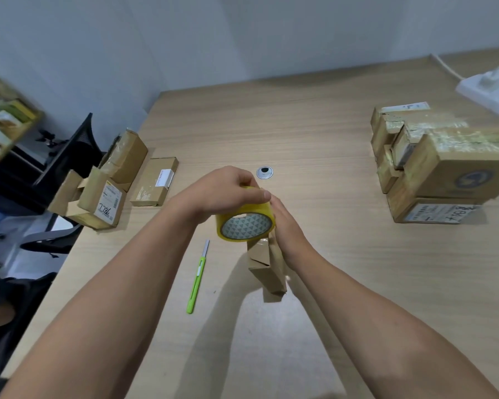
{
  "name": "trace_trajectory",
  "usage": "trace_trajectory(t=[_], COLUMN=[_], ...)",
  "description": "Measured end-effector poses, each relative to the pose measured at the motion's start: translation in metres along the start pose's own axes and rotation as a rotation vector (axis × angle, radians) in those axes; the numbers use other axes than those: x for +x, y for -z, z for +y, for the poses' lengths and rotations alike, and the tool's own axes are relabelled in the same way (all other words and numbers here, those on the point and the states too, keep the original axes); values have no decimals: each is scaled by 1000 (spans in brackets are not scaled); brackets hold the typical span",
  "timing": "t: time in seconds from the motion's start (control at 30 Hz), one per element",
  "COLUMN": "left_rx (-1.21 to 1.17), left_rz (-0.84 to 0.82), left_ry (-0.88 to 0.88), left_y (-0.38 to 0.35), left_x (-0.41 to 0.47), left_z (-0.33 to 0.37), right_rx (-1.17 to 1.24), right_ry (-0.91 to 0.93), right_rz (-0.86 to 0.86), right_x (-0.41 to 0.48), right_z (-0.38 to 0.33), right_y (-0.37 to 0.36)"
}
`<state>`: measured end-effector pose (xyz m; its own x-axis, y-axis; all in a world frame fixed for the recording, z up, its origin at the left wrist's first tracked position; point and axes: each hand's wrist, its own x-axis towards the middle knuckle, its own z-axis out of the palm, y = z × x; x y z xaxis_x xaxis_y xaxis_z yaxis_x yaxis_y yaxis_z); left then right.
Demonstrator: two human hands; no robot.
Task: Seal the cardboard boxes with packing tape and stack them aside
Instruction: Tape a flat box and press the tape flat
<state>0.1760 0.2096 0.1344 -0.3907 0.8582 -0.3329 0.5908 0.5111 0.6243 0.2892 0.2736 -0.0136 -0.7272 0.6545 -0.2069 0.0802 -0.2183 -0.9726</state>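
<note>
A small cardboard box (267, 266) stands on end at the middle of the wooden table (314, 133). A yellow roll of packing tape (245, 223) is held at the box's top. My left hand (228, 191) grips the roll from above, fingers and thumb curled over its rim. My right hand (285, 223) lies with straight fingers against the right side of the box and roll. The box's upper end is hidden behind the roll.
A green box cutter (198, 279) with its blade out lies left of the box. Several unsealed boxes (110, 182) sit at the table's left edge. A stack of taped boxes (432, 162) stands at the right. A power strip (487, 93) lies at back right.
</note>
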Motion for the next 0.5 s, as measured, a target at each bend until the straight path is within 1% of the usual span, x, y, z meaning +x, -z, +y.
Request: trace_trajectory(t=[0.07, 0.13, 0.2, 0.3, 0.4, 0.5], left_rx=[25, 35, 50, 68, 46, 8], left_rz=[19, 39, 38, 53, 59, 25], left_ry=[-15, -22, -21, -10, 8, 23], left_y=[-5, -8, -9, -7, -1, 6], left_x=[0, 0, -1, -2, -2, -3], left_z=[5, 9, 11, 8, 2, -6], right_rx=[136, 178, 172, 122, 14, -128], right_ry=[-72, -75, -68, -72, -38, 22], right_rz=[47, 68, 51, 28, 17, 23], right_x=[0, 3, 3, 9, 15, 15], right_z=[-1, 2, 3, 6, 7, 1], right_y=[-3, -4, -6, -11, -11, -7])
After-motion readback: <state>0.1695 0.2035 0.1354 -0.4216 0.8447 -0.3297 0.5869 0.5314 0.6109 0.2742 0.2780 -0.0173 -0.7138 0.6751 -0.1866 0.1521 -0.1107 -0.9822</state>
